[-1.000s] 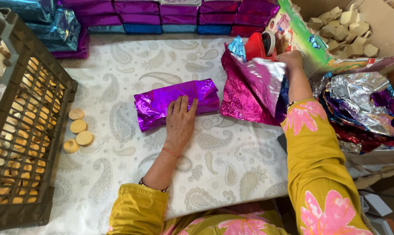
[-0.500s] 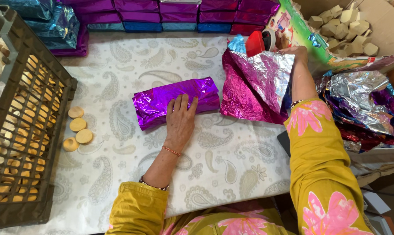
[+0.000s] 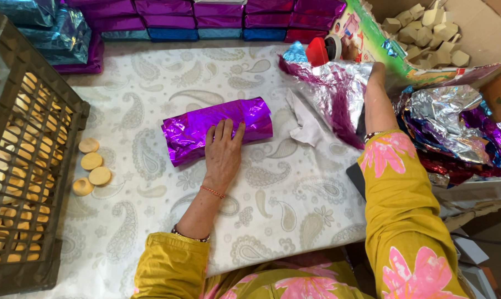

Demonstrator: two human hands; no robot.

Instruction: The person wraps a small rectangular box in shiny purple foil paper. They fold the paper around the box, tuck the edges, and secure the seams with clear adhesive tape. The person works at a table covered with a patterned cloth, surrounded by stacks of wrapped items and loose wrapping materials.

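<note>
The purple foil-wrapped roll (image 3: 217, 130) lies mid-cloth, its long axis running left to right, right end tilted slightly toward the far edge. The left hand (image 3: 223, 152) rests flat on it, fingers spread. The right hand (image 3: 375, 72) reaches into a loose foil sheet (image 3: 333, 88); its grip is hidden. Purple and blue foil packets (image 3: 217, 12) line the far edge of the paisley tablecloth (image 3: 283, 199). Four round biscuits (image 3: 90, 169) lie beside the brown crate (image 3: 23, 166).

The foil-wrapped roll (image 3: 217, 128) is shiny magenta-purple. The table (image 3: 295, 199) wears a white cloth with pale grey paisley. The foil sheet (image 3: 333, 91) shows silver with a purple side. The crate (image 3: 23, 182) is dark brown, the round biscuits (image 3: 91, 168) tan. The sleeves (image 3: 405, 221) are mustard yellow with pink flowers. The stacked packs (image 3: 217, 14) look purple, blue and perhaps red.
</note>
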